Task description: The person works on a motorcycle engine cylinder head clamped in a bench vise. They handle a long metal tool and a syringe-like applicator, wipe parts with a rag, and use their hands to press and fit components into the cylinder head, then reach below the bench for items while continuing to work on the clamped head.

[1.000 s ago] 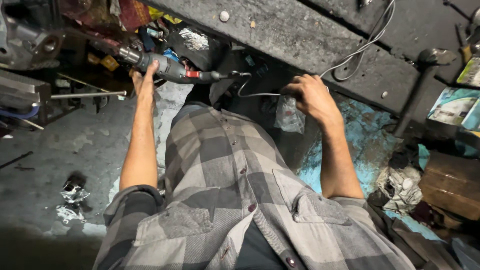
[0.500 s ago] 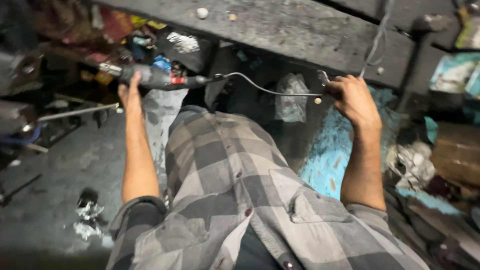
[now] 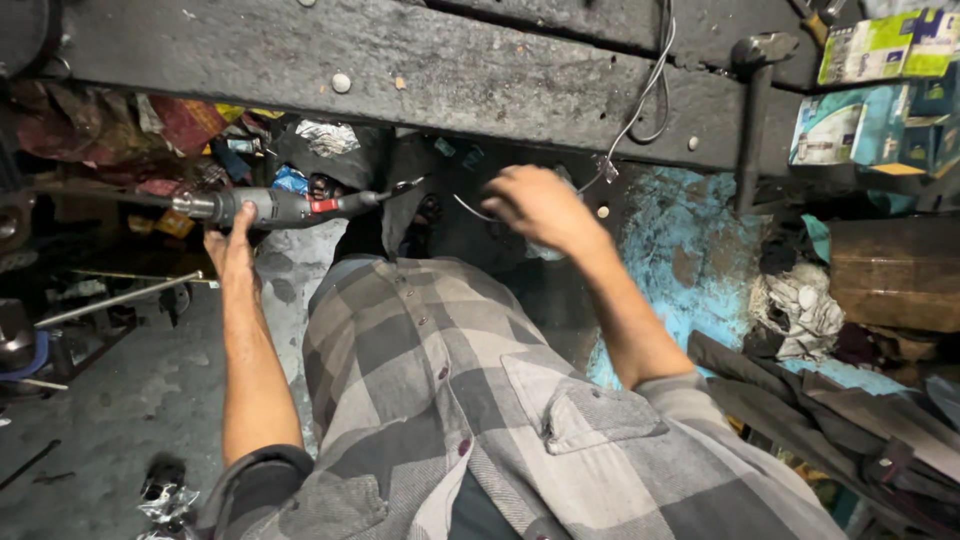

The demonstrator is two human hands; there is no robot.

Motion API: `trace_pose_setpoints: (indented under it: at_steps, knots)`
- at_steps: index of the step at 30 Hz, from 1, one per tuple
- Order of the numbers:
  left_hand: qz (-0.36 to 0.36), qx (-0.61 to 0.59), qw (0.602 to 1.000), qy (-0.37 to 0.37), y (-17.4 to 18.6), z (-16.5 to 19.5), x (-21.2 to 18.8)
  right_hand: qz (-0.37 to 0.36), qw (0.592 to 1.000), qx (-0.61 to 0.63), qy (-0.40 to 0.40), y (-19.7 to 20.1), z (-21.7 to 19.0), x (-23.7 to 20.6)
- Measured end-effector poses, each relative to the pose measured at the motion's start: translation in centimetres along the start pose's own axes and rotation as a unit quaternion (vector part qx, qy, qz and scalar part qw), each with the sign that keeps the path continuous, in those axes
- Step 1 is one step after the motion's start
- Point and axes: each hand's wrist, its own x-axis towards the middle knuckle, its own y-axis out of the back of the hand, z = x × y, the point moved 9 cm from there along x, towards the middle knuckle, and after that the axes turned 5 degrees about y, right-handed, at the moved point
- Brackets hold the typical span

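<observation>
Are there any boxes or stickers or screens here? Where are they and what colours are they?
Printed cardboard boxes: top right, stacked beside the dark workbench; rectangular, in green, yellow, blue and white.
Plain brown box: right side, below the printed ones; no label shows.
Small blue packet: among the clutter under the bench, just above the grey power tool that the left hand touches; crumpled.
No screens or signs.

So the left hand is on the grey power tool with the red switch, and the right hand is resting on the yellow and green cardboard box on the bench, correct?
Not quite. In the head view the right hand is nowhere near the yellow and green cardboard box; it is at the thin grey cable below the dark bench edge. The left hand is on the grey power tool with the red switch, as stated.
</observation>
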Motion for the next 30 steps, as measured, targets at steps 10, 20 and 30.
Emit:
trace_pose_setpoints:
  at_steps: [10,20,30]
  knots:
    - [0.008,0.055,0.998,0.013,0.4,1.7,-0.1,-0.109,0.984,-0.127,0.068,-11.7,-12.3,17.6]
    - [-0.055,-0.026,0.998,0.003,0.6,1.3,1.1,-0.447,0.888,0.106,0.015,-20.8,-10.9,22.6]
    - [-0.093,-0.057,0.992,0.058,1.5,-0.7,2.2,-0.406,0.89,0.192,-0.076,-25.3,-9.0,23.7]
